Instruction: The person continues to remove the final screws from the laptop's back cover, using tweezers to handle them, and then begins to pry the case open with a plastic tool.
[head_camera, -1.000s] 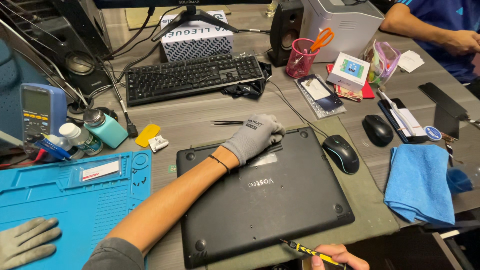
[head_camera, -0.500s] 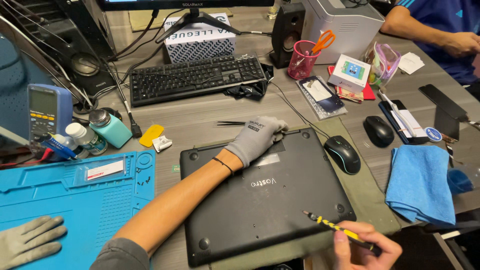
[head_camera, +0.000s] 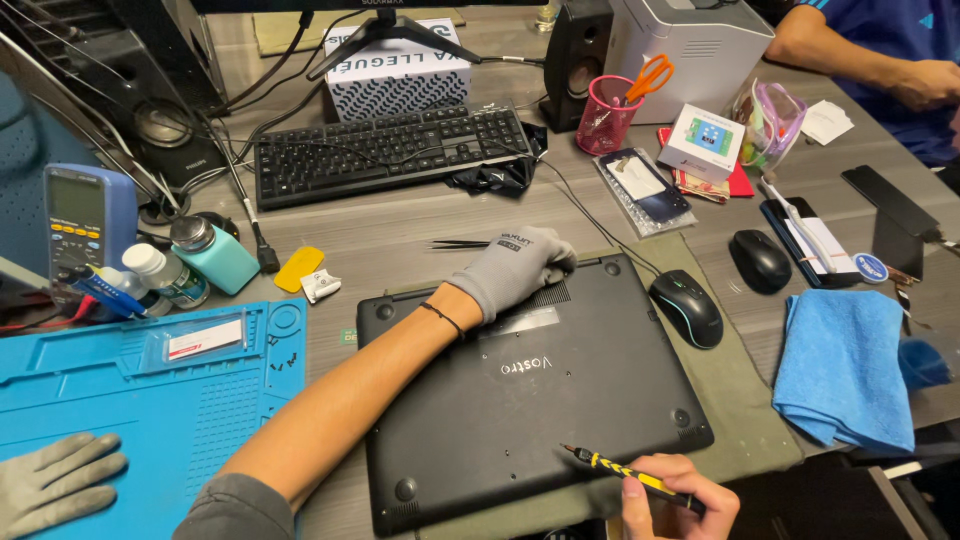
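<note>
Across the grey desk (head_camera: 420, 225), the biggest thing is the black laptop (head_camera: 560, 400), flipped bottom-up on an olive mat (head_camera: 730, 400), its long axis running left to right and skewed slightly to the desk edge. Left of it lies a blue work mat (head_camera: 120, 390), with a spare grey glove (head_camera: 55, 480) resting on its near corner; right of it sit a folded blue cloth (head_camera: 840, 365) and a black mouse (head_camera: 688, 308). Another person's arm (head_camera: 880, 50) rests at the far right corner. The left hand (head_camera: 510, 268), in a grey glove, reaches diagonally over the base from the near left and presses flat on the far edge by the vent, fingers spread and gripping nothing. The right hand (head_camera: 680, 495), bare, is nearer to the person, at the near right edge, closed in a pen grip around a yellow-and-black screwdriver (head_camera: 625, 470). Its shaft points up and left, tip hovering over, perhaps touching, the base close to the near edge; the corner foot (head_camera: 682, 417) lies just right of the tip. Black tweezers (head_camera: 465, 243) lie just beyond the gloved hand.
</note>
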